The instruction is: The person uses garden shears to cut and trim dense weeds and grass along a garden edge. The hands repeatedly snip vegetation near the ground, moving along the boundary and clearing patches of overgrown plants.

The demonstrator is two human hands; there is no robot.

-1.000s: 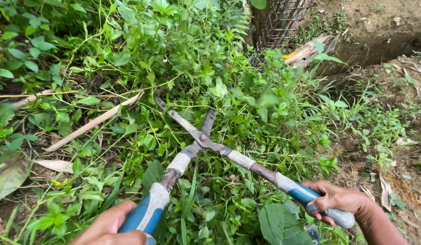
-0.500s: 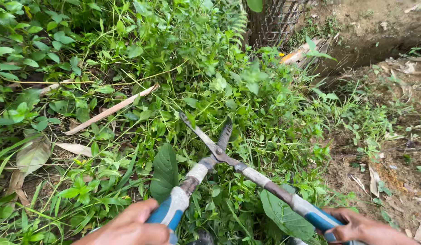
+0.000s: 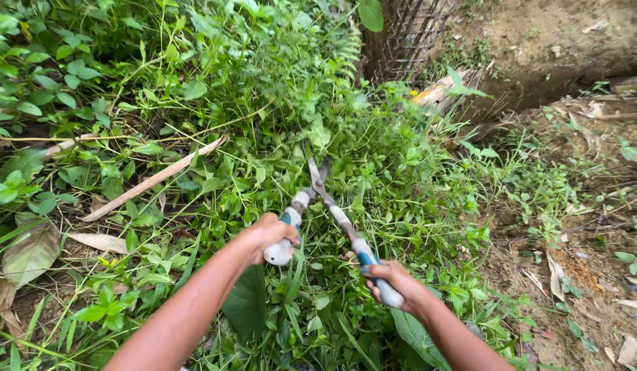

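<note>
I hold a pair of garden shears (image 3: 323,194) with blue and white handles, one handle in each hand. My left hand (image 3: 265,234) grips the left handle near its white end. My right hand (image 3: 394,280) grips the right handle. The handles are drawn close together and the metal blades are nearly closed, pointing away from me into thick green weeds (image 3: 277,103). Leaves hide the blade tips.
A long dry stalk (image 3: 153,180) lies in the weeds to the left, with dead brown leaves (image 3: 30,251) near it. Bare brown soil (image 3: 579,247) runs along the right. A wire mesh cage (image 3: 411,34) stands at the top, beside a dirt bank.
The shears have swung forward and closed: the blades were spread wide and now sit nearly together. Both my arms have stretched further out into the weeds.
</note>
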